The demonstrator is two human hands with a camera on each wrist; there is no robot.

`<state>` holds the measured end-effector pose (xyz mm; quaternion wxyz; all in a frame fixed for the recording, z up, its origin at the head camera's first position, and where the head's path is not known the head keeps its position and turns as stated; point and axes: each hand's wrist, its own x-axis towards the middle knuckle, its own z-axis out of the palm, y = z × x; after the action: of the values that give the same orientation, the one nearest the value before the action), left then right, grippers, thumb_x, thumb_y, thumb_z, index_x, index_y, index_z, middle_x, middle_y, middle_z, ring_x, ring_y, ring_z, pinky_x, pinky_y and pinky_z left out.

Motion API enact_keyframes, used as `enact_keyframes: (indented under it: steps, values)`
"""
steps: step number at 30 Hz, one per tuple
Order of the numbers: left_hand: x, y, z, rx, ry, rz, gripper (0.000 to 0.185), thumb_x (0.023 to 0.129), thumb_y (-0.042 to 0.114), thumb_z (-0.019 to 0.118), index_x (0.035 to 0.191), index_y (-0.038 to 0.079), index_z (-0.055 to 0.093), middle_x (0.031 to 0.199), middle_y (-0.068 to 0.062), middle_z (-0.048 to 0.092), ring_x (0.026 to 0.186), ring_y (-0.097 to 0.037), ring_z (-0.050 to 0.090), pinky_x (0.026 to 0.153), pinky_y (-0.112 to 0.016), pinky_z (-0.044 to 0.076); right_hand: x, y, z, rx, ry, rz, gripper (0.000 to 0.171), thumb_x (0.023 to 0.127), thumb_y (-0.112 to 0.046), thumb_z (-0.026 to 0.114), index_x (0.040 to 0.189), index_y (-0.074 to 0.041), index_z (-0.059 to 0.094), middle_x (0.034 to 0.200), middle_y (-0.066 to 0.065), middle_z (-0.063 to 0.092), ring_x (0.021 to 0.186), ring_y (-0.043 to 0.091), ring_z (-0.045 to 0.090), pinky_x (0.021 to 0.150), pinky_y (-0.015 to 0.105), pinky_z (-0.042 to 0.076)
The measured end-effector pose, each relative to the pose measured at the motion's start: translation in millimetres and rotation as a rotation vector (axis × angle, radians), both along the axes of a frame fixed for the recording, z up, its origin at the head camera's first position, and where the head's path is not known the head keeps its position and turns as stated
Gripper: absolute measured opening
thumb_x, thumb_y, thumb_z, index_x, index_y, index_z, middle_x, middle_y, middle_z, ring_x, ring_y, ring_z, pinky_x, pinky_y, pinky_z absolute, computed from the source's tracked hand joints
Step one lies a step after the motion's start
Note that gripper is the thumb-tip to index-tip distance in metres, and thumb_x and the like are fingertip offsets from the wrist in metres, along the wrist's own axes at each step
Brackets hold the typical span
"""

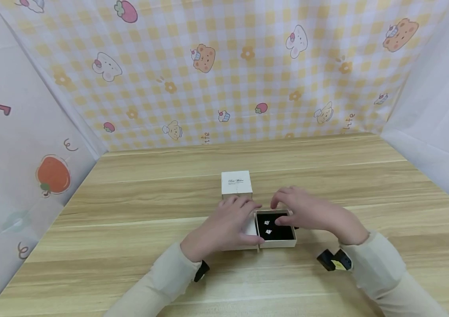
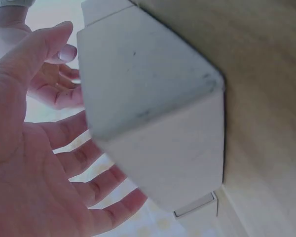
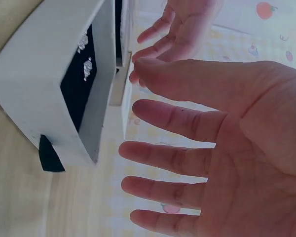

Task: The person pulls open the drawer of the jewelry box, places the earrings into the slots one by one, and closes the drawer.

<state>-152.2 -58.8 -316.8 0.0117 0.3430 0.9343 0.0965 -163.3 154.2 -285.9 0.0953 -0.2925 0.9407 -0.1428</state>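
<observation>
A small white slide-out jewelry box lies on the table, its drawer (image 1: pixel 277 243) out at the right of its white sleeve (image 1: pixel 250 226). Two sparkling stud earrings (image 1: pixel 268 227) sit on the drawer's black insert (image 1: pixel 283 234). A black ribbon tab (image 3: pixel 50 157) sticks out of the drawer's end wall. My left hand (image 1: pixel 226 226) arches over the sleeve, fingers loosely bent; in the left wrist view they pass behind the sleeve, and contact is hard to judge. Above the drawer's right part hovers my right hand (image 1: pixel 307 211), its fingers extended and apart in the right wrist view, holding nothing.
Just behind the sleeve stands another white box (image 1: pixel 236 182) with dark lettering on top. The wood-grain table (image 1: pixel 149 185) stretches to both sides. A yellow checked cloth (image 1: pixel 248 79) hangs at the back, with pale cloth walls left and right.
</observation>
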Motion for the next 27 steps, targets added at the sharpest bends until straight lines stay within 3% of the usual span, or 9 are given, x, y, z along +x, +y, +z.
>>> enact_keyframes:
  steps: [9,19,27]
  values:
    - [-3.2,-8.3,6.4,0.015,-0.034,0.002,0.080,0.074,0.057,0.068,0.138,0.017,0.043,0.139,-0.003,0.045,0.125,-0.027,0.041,0.104,-0.048,0.031,1.9,4.7,6.5,0.027,-0.046,-0.051,0.053,0.079,-0.036,0.072,0.121,-0.008,0.056,0.126,0.014,0.054,0.121,0.038,0.044,0.096,0.054,0.038]
    - [-2.4,-16.2,11.6,-0.060,-0.077,0.011,0.087,0.071,0.056,0.072,0.142,0.018,0.038,0.138,-0.004,0.044,0.125,-0.028,0.041,0.104,-0.047,0.032,4.9,6.6,8.3,0.081,-0.096,-0.077,0.074,0.070,-0.048,0.076,0.128,-0.009,0.052,0.130,0.013,0.051,0.119,0.036,0.044,0.093,0.053,0.040]
    - [-3.3,-19.7,12.5,-0.111,-0.081,0.013,0.087,0.071,0.054,0.073,0.142,0.017,0.038,0.131,-0.006,0.047,0.124,-0.027,0.041,0.103,-0.047,0.033,7.0,3.7,3.7,0.164,-0.147,-0.063,0.083,0.067,-0.047,0.078,0.133,-0.010,0.046,0.132,0.011,0.049,0.118,0.034,0.045,0.093,0.051,0.041]
